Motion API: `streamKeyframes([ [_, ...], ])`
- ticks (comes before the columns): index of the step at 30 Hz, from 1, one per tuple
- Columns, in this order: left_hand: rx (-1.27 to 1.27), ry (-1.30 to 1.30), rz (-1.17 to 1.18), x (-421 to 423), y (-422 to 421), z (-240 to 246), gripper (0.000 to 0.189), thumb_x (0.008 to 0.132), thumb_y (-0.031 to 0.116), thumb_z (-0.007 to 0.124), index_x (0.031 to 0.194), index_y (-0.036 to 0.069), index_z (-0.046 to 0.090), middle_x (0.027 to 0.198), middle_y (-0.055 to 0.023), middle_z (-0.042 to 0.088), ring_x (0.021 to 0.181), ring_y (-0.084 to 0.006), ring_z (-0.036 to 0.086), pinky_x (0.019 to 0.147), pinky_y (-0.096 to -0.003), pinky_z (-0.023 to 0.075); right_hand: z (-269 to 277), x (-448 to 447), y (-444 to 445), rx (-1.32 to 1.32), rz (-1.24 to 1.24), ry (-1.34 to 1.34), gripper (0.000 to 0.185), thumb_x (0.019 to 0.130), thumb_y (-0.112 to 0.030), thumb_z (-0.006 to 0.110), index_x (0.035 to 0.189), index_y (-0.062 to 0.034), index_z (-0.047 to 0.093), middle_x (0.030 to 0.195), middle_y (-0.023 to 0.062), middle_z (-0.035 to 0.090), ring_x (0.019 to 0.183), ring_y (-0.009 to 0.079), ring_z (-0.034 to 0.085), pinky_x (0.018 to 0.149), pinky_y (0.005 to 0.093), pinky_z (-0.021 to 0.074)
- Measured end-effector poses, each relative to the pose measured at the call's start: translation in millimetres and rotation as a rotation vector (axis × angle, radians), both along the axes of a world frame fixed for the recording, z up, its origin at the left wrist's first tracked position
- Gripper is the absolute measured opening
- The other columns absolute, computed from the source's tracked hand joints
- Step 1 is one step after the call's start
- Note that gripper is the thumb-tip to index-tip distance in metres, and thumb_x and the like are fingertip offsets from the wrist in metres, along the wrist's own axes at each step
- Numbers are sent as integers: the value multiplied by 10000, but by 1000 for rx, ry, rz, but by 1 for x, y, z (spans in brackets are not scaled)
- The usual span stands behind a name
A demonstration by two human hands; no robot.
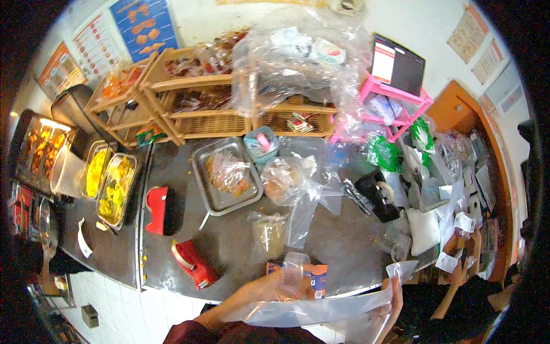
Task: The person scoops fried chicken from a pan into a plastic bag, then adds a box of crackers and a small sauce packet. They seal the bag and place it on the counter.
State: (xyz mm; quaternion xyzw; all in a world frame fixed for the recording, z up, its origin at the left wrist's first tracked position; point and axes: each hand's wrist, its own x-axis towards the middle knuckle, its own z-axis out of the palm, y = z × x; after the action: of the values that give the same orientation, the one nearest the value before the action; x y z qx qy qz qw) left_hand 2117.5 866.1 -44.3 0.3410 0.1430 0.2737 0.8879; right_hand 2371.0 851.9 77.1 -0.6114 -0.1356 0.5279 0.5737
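Observation:
Near the counter's front edge, my left hand [270, 284] grips a small clear plastic container [296, 268], blurred by motion. A blue and orange printed packet [319, 275] shows just behind the fingers; whether I hold it too is unclear. At the lower right, my right hand [394, 301] pinches the upper edge of a clear plastic bag [318, 307] stretched across in front of me. Beyond my left hand stands a bagged clear tub of pale contents [270, 234]. Strips of clear plastic bag [300, 221] lie to its right.
Two red tape dispensers [195, 264] [157, 210] stand left, a black tape dispenser [378, 195] right. Behind are a metal tray [202, 180], a bagged round item [279, 182] and wooden racks [210, 118]. Yellow food trays [99, 208] sit left. A co-worker's hands [462, 251] hold labelled items at right.

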Motion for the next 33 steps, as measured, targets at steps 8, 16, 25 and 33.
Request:
streamKeyframes([
  [8, 40, -75, -378, -72, -62, -57, 911, 689, 427, 685, 1368, 27, 227, 1207, -116, 432, 1093, -214, 429, 923, -419, 311, -17, -14, -15, 173, 277, -181, 372, 815, -225, 609, 1125, -51, 499, 951, 59, 569, 747, 140, 545, 656, 255, 456],
  [16, 125, -696, -140, -88, -52, 55, 1220, 593, 500, 764, 1408, 74, -37, 1459, -158, 105, 1309, -309, 228, 1043, -474, 192, -6, -8, -38, 213, 312, -324, 418, 810, -169, 612, 1175, -37, 456, 1013, 75, 556, 807, 135, 538, 713, 258, 455],
  [25, 222, 513, 162, -171, -63, 117, 290, 807, 186, 656, 1054, 37, 627, 892, -62, 671, 785, -113, 607, 725, -245, 476, -18, -59, -50, 359, 193, -614, 469, 789, -93, 615, 1207, -8, 420, 1011, 76, 547, 781, 111, 509, 691, 237, 441],
  [33, 315, 489, 574, -158, -99, 76, 309, 804, 97, 636, 1095, 8, 582, 999, -52, 636, 882, -108, 593, 782, -256, 467, -25, -199, -64, 226, 1088, -650, 325, 717, -72, 691, 988, 0, 526, 782, 76, 586, 675, 178, 577, 602, 301, 466],
])
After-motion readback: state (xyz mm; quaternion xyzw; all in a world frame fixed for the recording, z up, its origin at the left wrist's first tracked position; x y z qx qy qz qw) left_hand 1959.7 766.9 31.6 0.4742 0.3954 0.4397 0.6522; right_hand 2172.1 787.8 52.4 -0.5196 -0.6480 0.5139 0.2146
